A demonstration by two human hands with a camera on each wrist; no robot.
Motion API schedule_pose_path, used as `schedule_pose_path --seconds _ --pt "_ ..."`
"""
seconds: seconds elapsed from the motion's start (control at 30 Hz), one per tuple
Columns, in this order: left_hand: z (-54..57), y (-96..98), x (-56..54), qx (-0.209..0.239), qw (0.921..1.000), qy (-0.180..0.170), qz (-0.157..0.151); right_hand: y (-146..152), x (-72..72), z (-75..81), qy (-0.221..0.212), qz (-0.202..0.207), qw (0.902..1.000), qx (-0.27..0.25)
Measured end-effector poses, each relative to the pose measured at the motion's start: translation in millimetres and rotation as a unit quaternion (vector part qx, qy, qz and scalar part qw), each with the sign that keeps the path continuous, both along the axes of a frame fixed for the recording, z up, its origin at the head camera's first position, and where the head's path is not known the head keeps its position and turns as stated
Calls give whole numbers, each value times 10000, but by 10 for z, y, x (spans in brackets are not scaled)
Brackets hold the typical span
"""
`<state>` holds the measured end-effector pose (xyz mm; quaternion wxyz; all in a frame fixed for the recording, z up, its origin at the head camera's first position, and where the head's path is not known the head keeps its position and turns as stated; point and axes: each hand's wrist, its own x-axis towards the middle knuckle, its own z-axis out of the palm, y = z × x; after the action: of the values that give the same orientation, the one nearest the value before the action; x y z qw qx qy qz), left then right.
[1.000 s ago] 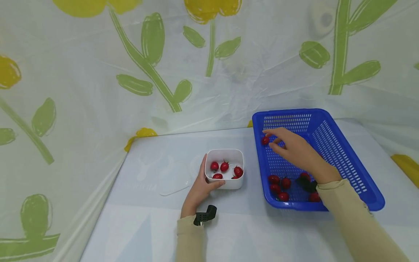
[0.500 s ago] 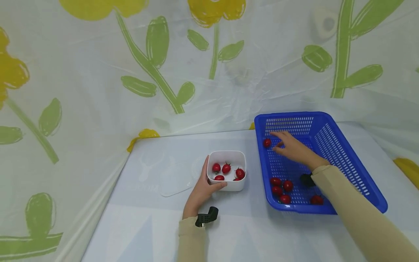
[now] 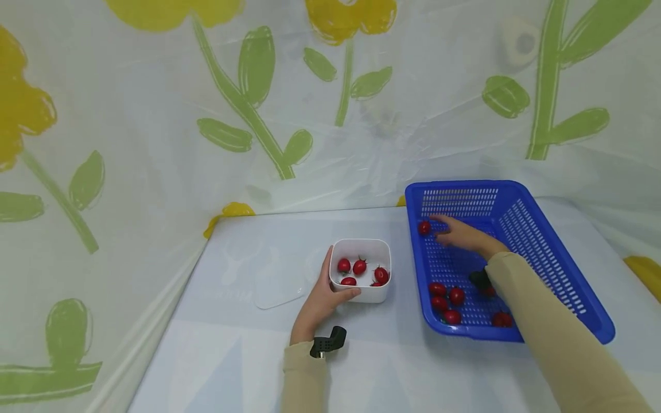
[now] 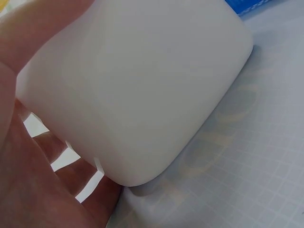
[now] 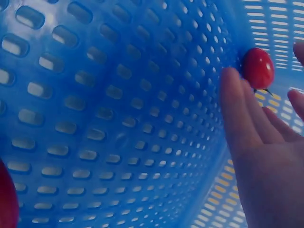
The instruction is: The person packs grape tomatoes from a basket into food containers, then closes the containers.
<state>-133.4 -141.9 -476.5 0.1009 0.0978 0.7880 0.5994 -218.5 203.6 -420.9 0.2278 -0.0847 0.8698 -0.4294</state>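
Tomatoes [image 3: 457,296] in blue basket [image 3: 477,331] and white box [image 3: 373,295]

In the basket, at least 7 tomatoes can be counted: most are grouped at the near end, and 1 lone tomato [image 3: 424,228] is seen by the left wall, near the far corner. To the basket's left, the box is clasped by the left hand [image 3: 321,301]; 5 tomatoes are visible inside. Within the basket, the right hand [image 3: 459,234] is held, fingers parted, beside the lone tomato; whether it is touched cannot be told.

Gap between white box [image 3: 373,295] and blue basket [image 3: 475,331], side wall [image 3: 421,259] beside far tomato [image 3: 424,228], open above
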Motion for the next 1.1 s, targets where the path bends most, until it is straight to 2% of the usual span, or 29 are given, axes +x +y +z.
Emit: schedule_pose_path --seconds 0.13,0.33,0.47,0.53,0.7,0.73,0.93,1.1 --pt "-1 -4 -12 -12 10000 1 -12 -1 -32 -55 -167 98 9997 113" --pt "6 4 -19 51 9999 -100 -9 -24 -103 -118 -225 -34 9997 23" --pt "6 0 -21 155 9998 -92 -19 -57 -143 -141 -214 -12 9998 19" --pt "42 6 4 183 9997 -146 -21 -59 -143 -145 -190 -3 9998 56" --pt "42 1 24 54 9999 -144 40 -31 -142 -148 -83 -29 9998 166" --pt "-4 3 19 25 9999 -125 68 -18 -127 -160 -61 -40 9999 143" --pt "3 7 26 16 9999 -124 81 -12 -123 -194 -63 -49 9999 -116" --pt "-2 3 22 30 9999 -144 82 -32 -130 -156 -76 62 9993 -351"
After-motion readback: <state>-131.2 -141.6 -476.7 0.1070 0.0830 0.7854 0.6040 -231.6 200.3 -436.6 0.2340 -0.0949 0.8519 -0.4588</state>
